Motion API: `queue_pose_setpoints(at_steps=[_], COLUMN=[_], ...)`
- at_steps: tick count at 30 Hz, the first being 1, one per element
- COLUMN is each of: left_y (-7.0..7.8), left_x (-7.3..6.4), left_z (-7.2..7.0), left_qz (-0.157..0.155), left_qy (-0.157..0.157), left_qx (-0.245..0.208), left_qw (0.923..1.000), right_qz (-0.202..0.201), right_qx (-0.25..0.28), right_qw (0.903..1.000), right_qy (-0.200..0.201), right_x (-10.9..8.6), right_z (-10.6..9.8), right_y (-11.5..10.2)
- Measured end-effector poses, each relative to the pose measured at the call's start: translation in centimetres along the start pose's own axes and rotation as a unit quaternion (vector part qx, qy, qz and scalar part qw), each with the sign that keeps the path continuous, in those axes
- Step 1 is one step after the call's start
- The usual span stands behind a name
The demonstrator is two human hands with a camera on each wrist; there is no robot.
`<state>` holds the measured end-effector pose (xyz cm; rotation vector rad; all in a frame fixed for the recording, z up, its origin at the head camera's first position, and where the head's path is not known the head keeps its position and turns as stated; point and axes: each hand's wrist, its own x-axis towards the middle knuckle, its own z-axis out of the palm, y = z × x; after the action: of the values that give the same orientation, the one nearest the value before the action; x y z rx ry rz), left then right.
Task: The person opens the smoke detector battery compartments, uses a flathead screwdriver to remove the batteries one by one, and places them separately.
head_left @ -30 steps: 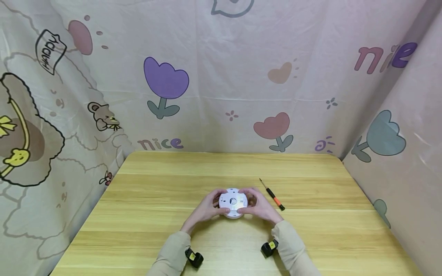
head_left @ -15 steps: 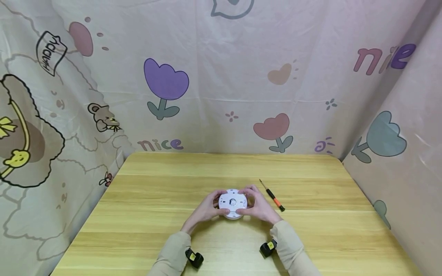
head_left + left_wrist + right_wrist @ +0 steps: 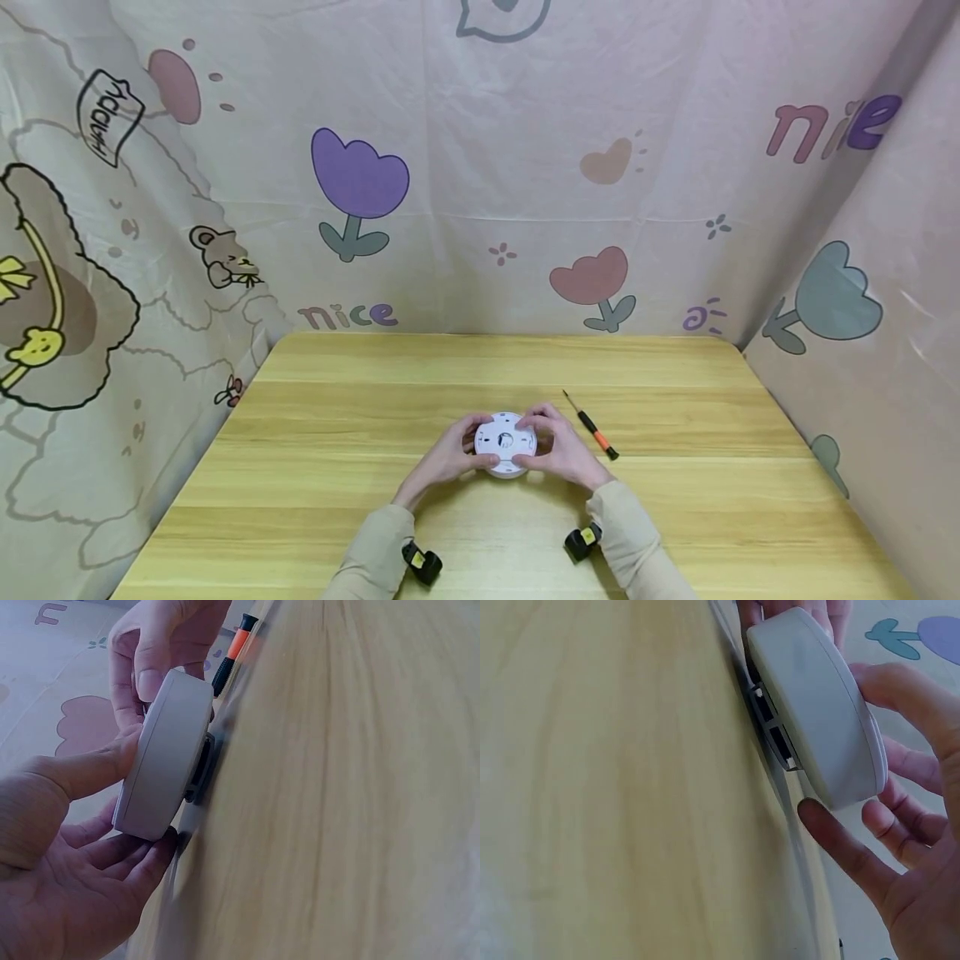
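1. Round white case (image 3: pixel 512 454) is held at the middle of the wooden table (image 3: pixel 337 433); whether the wood is touched cannot be told.
2. Its left side is clamped by the left hand (image 3: pixel 452 450), its right side by the right hand (image 3: pixel 561 447).
3. Dark frame (image 3: pixel 774 722) is fitted underneath.
4. Screwdriver (image 3: pixel 596 433) is laid just beside the right hand.
5. Printed cloth (image 3: pixel 465 125) is hung behind.

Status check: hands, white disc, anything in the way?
Left hand and right hand holding white disc. Disc marked side up. Screwdriver to the right, not between hands.
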<state>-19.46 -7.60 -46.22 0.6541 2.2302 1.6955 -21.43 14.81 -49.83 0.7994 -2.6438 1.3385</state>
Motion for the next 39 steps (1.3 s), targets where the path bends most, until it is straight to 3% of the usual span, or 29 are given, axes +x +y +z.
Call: queue_pose_setpoints(at_steps=[8,18,31,39], left_y=[-0.3,-0.1,-0.1,-3.1], left_x=[0.0,-0.1,-0.2,0.8], left_z=[0.2,0.3,0.3,0.4], left_qz=[0.02,0.009,0.004,-0.002], left_qy=[0.007,0.003,0.001,0.008], left_qx=[0.018,-0.006,0.001,0.0], left_qw=[0.9996,0.9999,1.0,1.0], right_qz=[-0.021,-0.015,-0.067,-0.076], right_qx=[-0.061,-0.101,-0.22,-0.243], right_qw=[0.9977,0.9945,0.9728,0.9664], right_qy=[-0.019,-0.024,-0.03,-0.036], right_x=[0.1,0.1,1.0,1.2], right_z=[-0.3,-0.7,-1.3,-1.3], right_y=[-0.3,-0.7,-1.1,-1.2])
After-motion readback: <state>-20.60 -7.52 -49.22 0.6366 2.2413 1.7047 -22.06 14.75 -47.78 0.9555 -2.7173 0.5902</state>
